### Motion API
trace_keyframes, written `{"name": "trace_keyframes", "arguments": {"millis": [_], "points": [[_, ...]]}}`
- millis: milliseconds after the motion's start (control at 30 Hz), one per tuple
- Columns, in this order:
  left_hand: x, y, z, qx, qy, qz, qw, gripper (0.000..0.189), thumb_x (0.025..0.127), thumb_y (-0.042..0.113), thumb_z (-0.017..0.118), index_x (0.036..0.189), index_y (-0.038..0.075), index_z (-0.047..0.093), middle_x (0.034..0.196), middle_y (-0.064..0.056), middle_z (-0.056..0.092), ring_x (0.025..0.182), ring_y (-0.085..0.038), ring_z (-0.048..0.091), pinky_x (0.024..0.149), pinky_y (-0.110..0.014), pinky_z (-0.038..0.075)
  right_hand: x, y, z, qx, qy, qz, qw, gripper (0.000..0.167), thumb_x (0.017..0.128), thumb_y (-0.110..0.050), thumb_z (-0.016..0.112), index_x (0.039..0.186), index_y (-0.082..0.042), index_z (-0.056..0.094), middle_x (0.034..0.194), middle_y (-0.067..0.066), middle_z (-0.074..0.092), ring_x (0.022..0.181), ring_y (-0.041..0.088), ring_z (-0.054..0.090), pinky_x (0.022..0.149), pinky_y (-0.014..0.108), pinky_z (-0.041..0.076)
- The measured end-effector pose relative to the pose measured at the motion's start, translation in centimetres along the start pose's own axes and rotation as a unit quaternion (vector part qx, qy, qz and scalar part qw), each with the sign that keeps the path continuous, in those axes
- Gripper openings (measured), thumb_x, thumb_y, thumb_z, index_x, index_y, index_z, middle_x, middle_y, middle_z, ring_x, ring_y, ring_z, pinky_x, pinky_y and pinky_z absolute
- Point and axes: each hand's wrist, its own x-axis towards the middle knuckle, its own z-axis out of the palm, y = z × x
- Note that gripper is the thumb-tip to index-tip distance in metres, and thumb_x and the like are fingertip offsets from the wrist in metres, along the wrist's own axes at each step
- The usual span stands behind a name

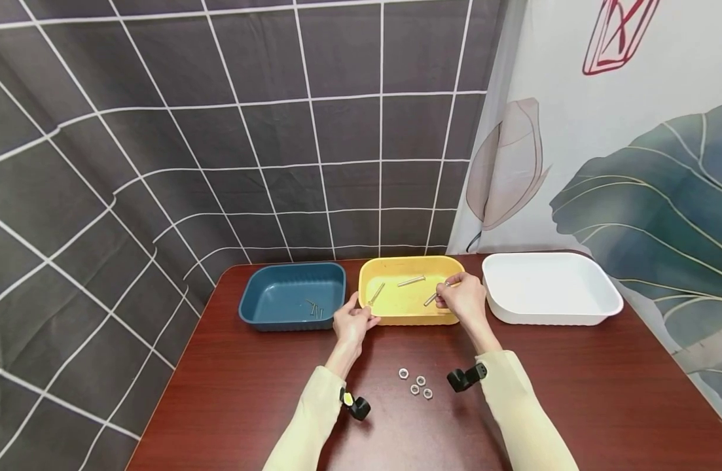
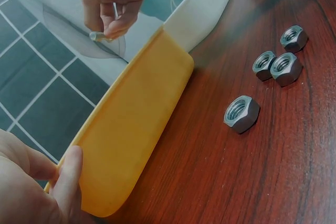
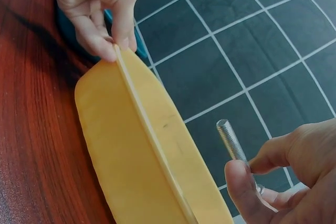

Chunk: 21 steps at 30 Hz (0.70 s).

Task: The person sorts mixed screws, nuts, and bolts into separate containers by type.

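Note:
A silver threaded bolt [image 3: 231, 141] is pinched between the thumb and fingers of my right hand [image 1: 463, 297], above the right end of the yellow tray [image 1: 396, 320]. At the tray's front left corner, my left hand [image 1: 351, 320] grips the rim with thumb and fingers, as the right wrist view also shows. Inside the yellow tray lie a long bolt [image 1: 411, 281] near the back and another bolt [image 1: 377, 294] near the left hand. In front of the tray, several hex nuts [image 2: 242, 114] sit loose on the table.
Left of the yellow tray stands a dark blue tray [image 1: 266, 319] with several small screws [image 1: 315, 309] in it. To the right is a white tray [image 1: 549, 316]. All three stand along the back of the reddish-brown table [image 1: 231, 405], before a gridded curtain [image 1: 337, 131].

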Motion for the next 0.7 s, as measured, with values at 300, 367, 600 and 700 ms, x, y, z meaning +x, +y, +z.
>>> {"name": "trace_keyframes", "arguments": {"millis": [300,367,600,700], "points": [[0.0,0.0,0.0,0.001,-0.002,0.0,1.0,0.056,0.089,-0.014,0.059,0.144,-0.004,0.05,0.078,-0.01,0.052,0.058,-0.01,0.062,0.067,-0.031,0.064,-0.4,-0.2,-0.6,-0.009,0.004,0.013,0.9999,0.028,0.088,-0.005,0.059,0.109,0.014,0.057,0.07,0.016,0.069,0.055,0.015,0.069,0.053,0.024,0.061],[-0.1,0.0,0.0,0.001,-0.002,0.001,1.0,0.056,0.09,-0.014,0.059,0.144,-0.004,0.05,0.077,-0.01,0.052,0.059,-0.01,0.062,0.067,-0.031,0.064,-0.6,-0.1,-0.9,-0.001,0.004,0.019,0.9998,0.028,0.089,-0.006,0.058,0.109,0.013,0.056,0.07,0.015,0.069,0.054,0.014,0.068,0.055,0.026,0.062],[-0.1,0.0,0.0,0.003,-0.004,0.001,1.0,0.055,0.09,-0.014,0.059,0.144,-0.003,0.051,0.078,-0.01,0.052,0.059,-0.011,0.063,0.067,-0.032,0.065,-1.5,0.7,-2.5,0.027,0.014,0.017,0.9994,0.028,0.089,-0.005,0.054,0.108,0.015,0.057,0.071,0.015,0.069,0.054,0.015,0.068,0.056,0.028,0.063],[0.0,0.0,0.0,0.002,-0.006,0.002,1.0,0.055,0.09,-0.014,0.06,0.144,-0.003,0.051,0.078,-0.01,0.052,0.06,-0.011,0.063,0.068,-0.032,0.065,-1.7,1.0,-3.7,0.007,0.022,0.009,0.9997,0.027,0.09,-0.006,0.054,0.107,0.014,0.059,0.072,0.013,0.069,0.055,0.015,0.068,0.054,0.024,0.062]]}}
